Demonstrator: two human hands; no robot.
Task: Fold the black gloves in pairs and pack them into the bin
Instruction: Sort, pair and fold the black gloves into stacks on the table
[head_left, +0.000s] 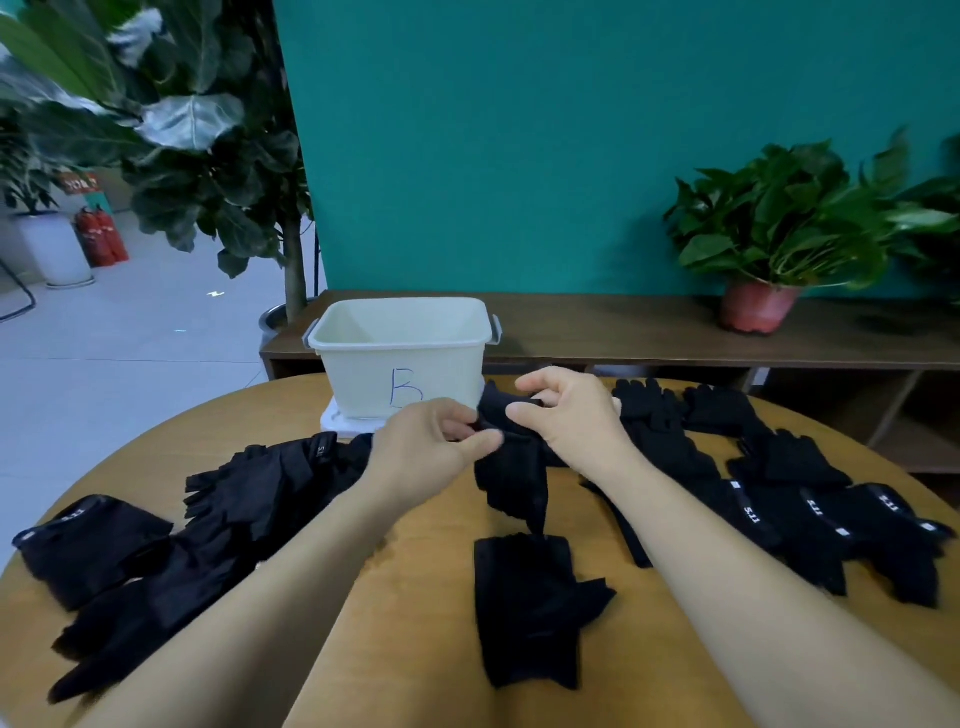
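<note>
Pairing stage, looks like: 1 black glove is pinched in curled fingers of left hand and right hand; probably to be laid onto flat glove next.

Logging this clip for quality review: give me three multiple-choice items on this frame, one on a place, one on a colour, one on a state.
1. Where does the white plastic bin stand?
A) on the far side of the round wooden table
B) on a chair
C) on the person's lap

2. What colour is the letter B on the bin?
A) red
B) blue
C) green

3. How is the dangling black fabric glove held?
A) not at all, it lies flat
B) by one hand alone
C) by the left hand and the right hand

Answers: A, it stands on the table beyond the hands; B, the strokes are blue; C, both hands' fingers pinch its top.
</note>
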